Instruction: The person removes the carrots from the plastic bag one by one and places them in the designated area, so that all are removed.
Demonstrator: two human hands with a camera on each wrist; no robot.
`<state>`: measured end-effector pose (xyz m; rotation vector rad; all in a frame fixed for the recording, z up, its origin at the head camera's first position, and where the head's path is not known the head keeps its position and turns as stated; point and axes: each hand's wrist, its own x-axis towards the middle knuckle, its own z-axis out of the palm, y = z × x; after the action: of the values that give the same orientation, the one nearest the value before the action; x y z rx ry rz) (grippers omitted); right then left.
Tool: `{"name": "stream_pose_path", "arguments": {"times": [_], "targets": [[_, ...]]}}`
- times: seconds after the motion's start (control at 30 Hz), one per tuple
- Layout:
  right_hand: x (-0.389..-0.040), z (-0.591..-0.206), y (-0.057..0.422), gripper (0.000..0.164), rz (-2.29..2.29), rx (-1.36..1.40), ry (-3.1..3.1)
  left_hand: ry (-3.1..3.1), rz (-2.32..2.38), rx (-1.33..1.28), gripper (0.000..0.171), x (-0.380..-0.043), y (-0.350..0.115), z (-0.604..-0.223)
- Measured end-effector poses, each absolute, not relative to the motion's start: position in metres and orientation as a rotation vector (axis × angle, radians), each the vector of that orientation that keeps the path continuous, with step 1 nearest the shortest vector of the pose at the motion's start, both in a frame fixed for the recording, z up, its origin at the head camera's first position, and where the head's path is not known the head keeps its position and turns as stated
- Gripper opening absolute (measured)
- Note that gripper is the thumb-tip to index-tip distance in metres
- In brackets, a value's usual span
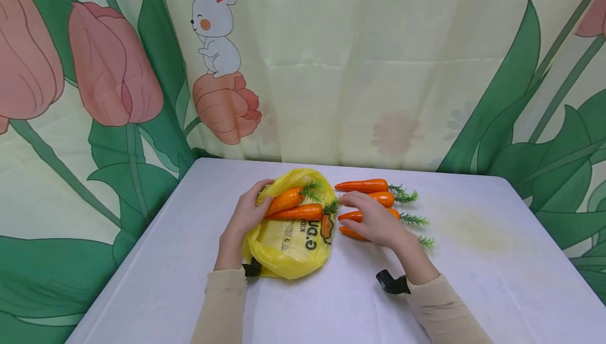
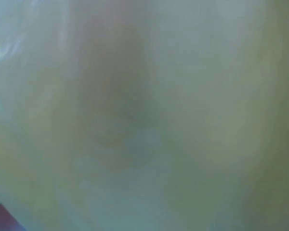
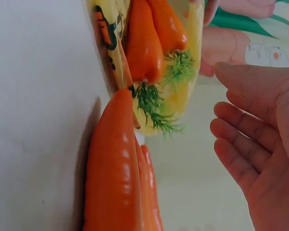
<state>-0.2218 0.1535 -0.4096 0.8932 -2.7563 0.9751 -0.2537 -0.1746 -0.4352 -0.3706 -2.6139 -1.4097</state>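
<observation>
A yellow plastic bag [image 1: 284, 267] lies on the table with its mouth spread open. Two orange carrots with green tops, an upper carrot [image 1: 284, 201] and a lower carrot [image 1: 298, 212], rest in its mouth. My left hand [image 1: 246, 208] grips the bag's left rim, thumb beside the upper carrot. Blurred yellowish plastic fills the left wrist view. Over several more carrots [image 1: 362, 185] right of the bag hovers my right hand [image 1: 374, 220], partly covering them. In the right wrist view its fingers [image 3: 243, 122] are loosely bent, holding nothing, with a carrot [image 3: 114, 168] lying nearby.
A white cloth covers the table [image 1: 473, 281]. Behind it hangs a curtain [image 1: 355, 70] printed with tulips and a rabbit. Black wrist cameras, a left one [image 1: 252, 267] and a right one [image 1: 393, 283], sit at the sleeve ends.
</observation>
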Motion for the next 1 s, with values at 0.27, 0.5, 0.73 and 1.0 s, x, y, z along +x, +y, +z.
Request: {"name": "stream_pose_path", "arguments": {"times": [0.27, 0.5, 0.73, 1.0], "targets": [[-0.228, -0.411, 0.137, 0.044, 0.934, 0.928, -2.738, -2.618, -1.421, -0.359, 0.041, -0.254, -0.174, -0.435], [-0.231, -0.413, 0.123, 0.045, 0.931, 0.948, -2.776, -2.632, -1.423, -0.347, 0.041, -0.254, -0.174, -0.436], [-0.236, -0.412, 0.109, 0.045, 0.953, 0.97, -2.784, -2.629, -1.413, -0.346, 0.041, -0.253, -0.175, -0.436], [-0.24, -0.416, 0.096, 0.045, 0.993, 0.99, -2.786, -2.63, -1.432, -0.334, 0.041, -0.253, -0.174, -0.435]]}}
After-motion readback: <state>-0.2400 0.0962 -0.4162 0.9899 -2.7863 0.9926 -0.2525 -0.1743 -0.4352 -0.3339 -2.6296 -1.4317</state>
